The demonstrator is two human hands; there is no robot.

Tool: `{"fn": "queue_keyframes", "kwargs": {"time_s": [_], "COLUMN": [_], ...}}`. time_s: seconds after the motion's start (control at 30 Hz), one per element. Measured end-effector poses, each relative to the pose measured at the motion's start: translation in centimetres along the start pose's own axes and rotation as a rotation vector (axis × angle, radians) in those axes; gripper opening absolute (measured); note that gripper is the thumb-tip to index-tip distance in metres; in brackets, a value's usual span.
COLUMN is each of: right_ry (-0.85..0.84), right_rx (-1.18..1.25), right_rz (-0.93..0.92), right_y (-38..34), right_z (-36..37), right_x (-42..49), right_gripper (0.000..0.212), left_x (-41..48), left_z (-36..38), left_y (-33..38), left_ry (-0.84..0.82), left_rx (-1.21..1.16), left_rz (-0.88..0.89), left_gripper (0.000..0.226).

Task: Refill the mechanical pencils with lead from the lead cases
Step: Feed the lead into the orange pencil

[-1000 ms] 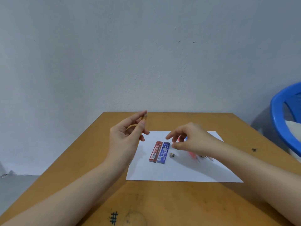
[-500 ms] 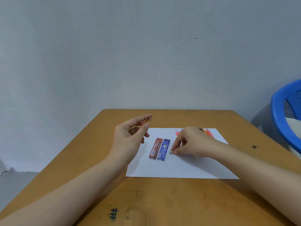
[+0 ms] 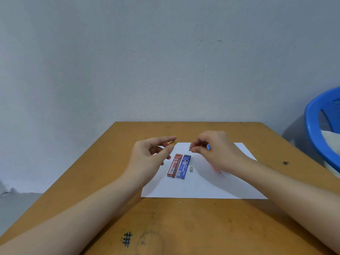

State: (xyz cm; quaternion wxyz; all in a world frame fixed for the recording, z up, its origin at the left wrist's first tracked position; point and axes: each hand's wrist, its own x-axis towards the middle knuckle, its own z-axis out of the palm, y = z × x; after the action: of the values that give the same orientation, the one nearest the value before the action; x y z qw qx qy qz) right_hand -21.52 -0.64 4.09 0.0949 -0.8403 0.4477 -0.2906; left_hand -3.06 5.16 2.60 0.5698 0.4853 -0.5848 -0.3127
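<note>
My left fingers (image 3: 168, 147) pinch the light pencil (image 3: 171, 142) by its top, while my right fingers (image 3: 196, 149), at three o'clock, nip a tiny, likely slippery piece (image 3: 189, 149).

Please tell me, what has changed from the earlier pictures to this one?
The right hand, which had dipped to the paper beside the small cap, has risen off it and now pinches a tiny dark piece in its fingers. The left hand still holds the orange pencil raised. The red lead case, the blue lead case and the small cap lie where they were.
</note>
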Motion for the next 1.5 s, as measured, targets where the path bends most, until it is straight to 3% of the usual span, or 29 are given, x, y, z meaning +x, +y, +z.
{"fn": "queue_keyframes", "kwargs": {"time_s": [0.27,0.77,1.03,1.17,1.23,1.4,1.5], "right_ry": [0.266,0.291,0.413,0.477,0.484,0.393,0.368], "right_rx": [0.070,0.052,-0.186,-0.451,-0.462,-0.124,-0.025], "right_rz": [-0.244,-0.326,-0.528,-0.670,-0.656,-0.388,-0.353], "right_y": [-0.3,-0.2,-0.3,-0.5,-0.6,-0.5,-0.6], "right_z": [0.7,1.1,1.1,1.0,1.1,1.3,1.4], "right_x": [-0.4,-0.5,-0.8,-1.0,-1.0,-1.3,-1.4], "right_gripper": [0.007,0.008,0.025,0.023,0.023,0.021,0.020], "left_x": [-0.4,-0.2,-0.1,-0.1,0.0,0.0,0.1], "left_z": [0.1,-0.1,-0.2,-0.2,-0.2,-0.3,-0.4], "left_y": [0.2,-0.4,-0.6,-0.6,-0.7,-0.5,-0.5], "left_ry": [-0.056,-0.086,-0.062,-0.044,-0.033,0.003,0.025], "left_rx": [0.074,0.092,0.206,0.273,0.277,0.233,0.230], "left_rz": [0.004,0.045,0.151,0.217,0.226,0.233,0.250], "left_gripper": [0.015,0.017,0.028,0.035,0.033,0.027,0.027]}}
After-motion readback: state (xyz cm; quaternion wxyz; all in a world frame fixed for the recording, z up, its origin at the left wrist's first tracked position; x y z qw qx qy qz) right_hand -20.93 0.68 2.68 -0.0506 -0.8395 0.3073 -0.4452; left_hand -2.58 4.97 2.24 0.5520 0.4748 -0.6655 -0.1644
